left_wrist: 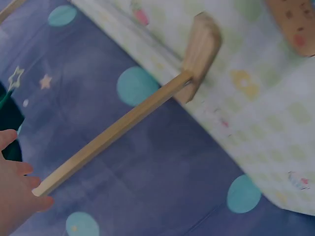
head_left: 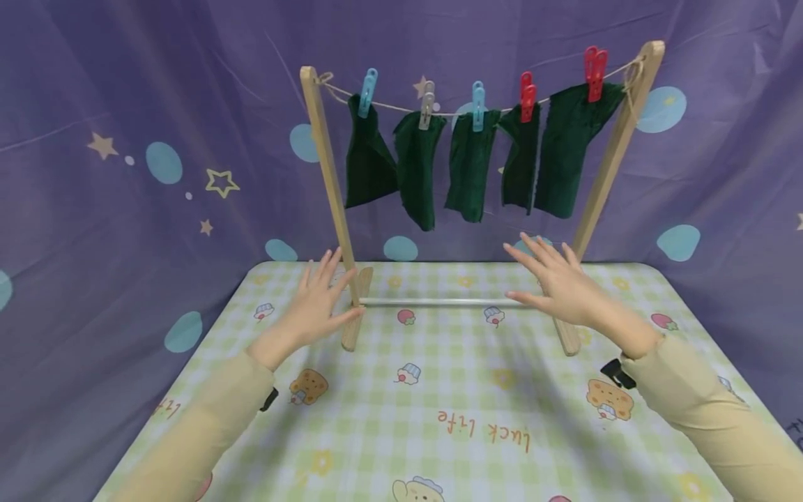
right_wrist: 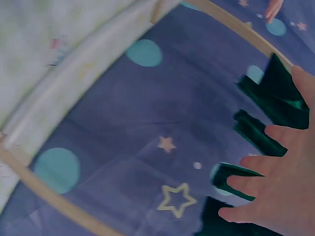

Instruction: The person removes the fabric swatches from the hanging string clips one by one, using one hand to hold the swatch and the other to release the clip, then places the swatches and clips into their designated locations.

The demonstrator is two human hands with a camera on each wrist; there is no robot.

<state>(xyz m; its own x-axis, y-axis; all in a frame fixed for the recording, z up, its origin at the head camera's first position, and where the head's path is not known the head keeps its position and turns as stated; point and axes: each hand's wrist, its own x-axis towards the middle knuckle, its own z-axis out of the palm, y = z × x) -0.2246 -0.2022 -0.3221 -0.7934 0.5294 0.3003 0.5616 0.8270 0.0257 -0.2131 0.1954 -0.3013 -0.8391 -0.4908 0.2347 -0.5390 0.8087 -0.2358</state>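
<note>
Several dark green cloths [head_left: 472, 167] hang from a string between two wooden posts, held by blue, grey and red clothespins [head_left: 478, 106]. Fingers spread, my left hand [head_left: 314, 303] is by the lower left post [head_left: 329, 167]; in the left wrist view the left hand [left_wrist: 17, 194] appears beside the post's end [left_wrist: 113, 132]. My right hand [head_left: 567, 289], fingers also spread, is in front of the lower right post [head_left: 608, 167]. In the right wrist view the right hand [right_wrist: 283, 172] overlaps the green cloths [right_wrist: 280, 96]. Neither hand holds anything.
A white rod [head_left: 439, 302] joins the two wooden feet [head_left: 567, 338] on the checked tablecloth [head_left: 376, 425]. Behind the rack hangs a purple curtain [head_left: 207, 84] with stars and blue spots. Both forearms reach over the table from the near side.
</note>
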